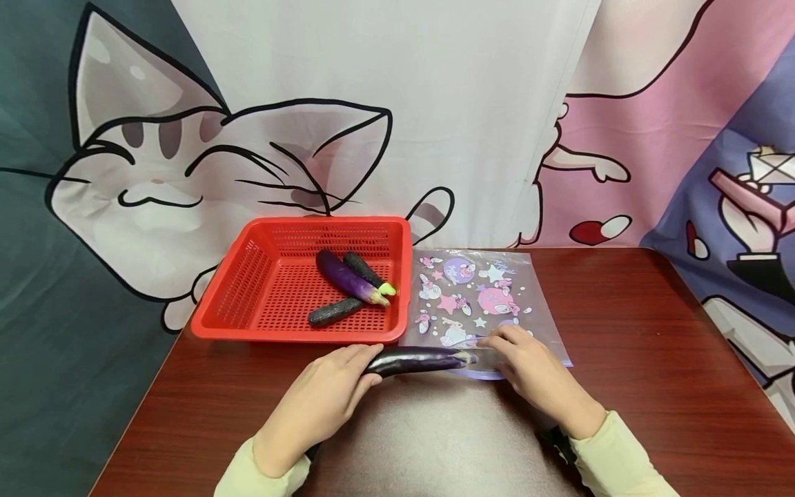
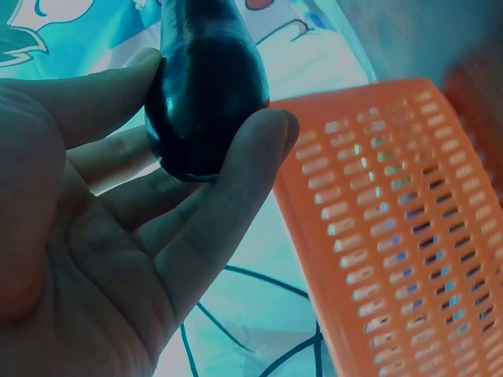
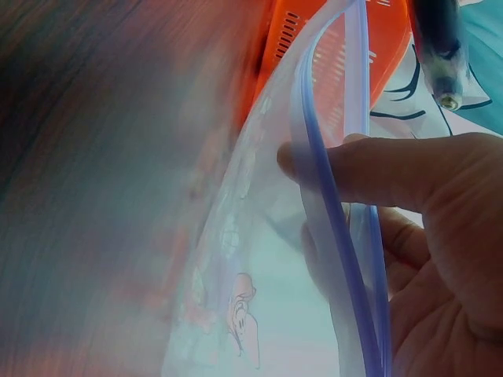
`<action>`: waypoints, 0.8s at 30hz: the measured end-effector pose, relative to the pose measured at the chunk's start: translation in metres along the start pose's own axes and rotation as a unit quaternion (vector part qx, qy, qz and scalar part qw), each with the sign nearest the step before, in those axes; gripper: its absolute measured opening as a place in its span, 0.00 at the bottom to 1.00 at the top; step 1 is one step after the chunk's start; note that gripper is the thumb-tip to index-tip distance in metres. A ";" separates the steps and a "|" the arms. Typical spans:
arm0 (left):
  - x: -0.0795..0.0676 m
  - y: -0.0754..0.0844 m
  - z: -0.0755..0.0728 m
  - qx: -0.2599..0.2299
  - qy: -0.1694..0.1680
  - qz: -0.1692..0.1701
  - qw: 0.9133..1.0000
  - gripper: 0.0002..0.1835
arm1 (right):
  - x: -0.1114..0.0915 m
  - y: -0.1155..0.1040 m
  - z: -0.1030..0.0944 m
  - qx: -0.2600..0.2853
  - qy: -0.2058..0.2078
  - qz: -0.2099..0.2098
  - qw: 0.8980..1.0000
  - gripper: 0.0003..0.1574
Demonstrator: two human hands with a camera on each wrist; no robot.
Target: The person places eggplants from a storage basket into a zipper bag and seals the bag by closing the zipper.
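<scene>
My left hand [image 1: 323,390] grips a glossy dark purple eggplant [image 1: 416,360] by its blunt end, thumb on one side and fingers on the other. The eggplant lies level above the table, its pale stem end towards my right hand [image 1: 537,376]. That hand holds the mouth of a clear zip bag [image 1: 534,324] printed with pink and purple cartoons. In the right wrist view the bag's purple zip strips [image 3: 326,184] stand apart, with the thumb [image 3: 385,169] at one strip. The eggplant's stem tip [image 3: 448,98] is outside the bag there.
A red perforated basket [image 1: 208,324] stands left of the bag, near the back. Inside lie another purple eggplant [image 1: 348,276] and two dark, rough-skinned long vegetables [image 1: 335,313]. The brown table [image 1: 621,331] meets a cartoon-printed cloth [image 1: 435,124] at the back.
</scene>
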State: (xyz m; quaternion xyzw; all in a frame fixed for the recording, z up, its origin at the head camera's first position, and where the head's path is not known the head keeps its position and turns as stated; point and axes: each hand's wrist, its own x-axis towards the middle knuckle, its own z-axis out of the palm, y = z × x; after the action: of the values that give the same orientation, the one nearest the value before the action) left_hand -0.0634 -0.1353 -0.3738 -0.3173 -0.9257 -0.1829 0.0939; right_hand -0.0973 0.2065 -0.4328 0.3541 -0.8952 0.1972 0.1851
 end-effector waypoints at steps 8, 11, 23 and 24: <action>0.003 0.005 0.010 -0.011 0.004 0.003 1.000 0.19 | 0.000 0.000 -0.001 0.003 0.000 -0.002 1.000 0.36; 0.004 0.007 0.013 -0.013 0.007 0.005 1.000 0.18 | 0.000 0.000 -0.001 0.004 0.001 -0.003 1.000 0.36; 0.008 0.015 0.024 -0.007 0.018 0.002 1.000 0.18 | 0.000 -0.002 -0.003 0.005 0.009 -0.007 1.000 0.35; 0.008 0.016 0.025 -0.005 0.019 0.001 1.000 0.18 | 0.000 -0.002 -0.004 0.006 0.009 -0.008 1.000 0.35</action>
State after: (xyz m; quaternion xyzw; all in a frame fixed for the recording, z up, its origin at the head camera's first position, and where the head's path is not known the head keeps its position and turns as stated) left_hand -0.0610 -0.1095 -0.3897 -0.3149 -0.9227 -0.1931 0.1103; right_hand -0.0952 0.2066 -0.4292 0.3603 -0.8895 0.2041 0.1932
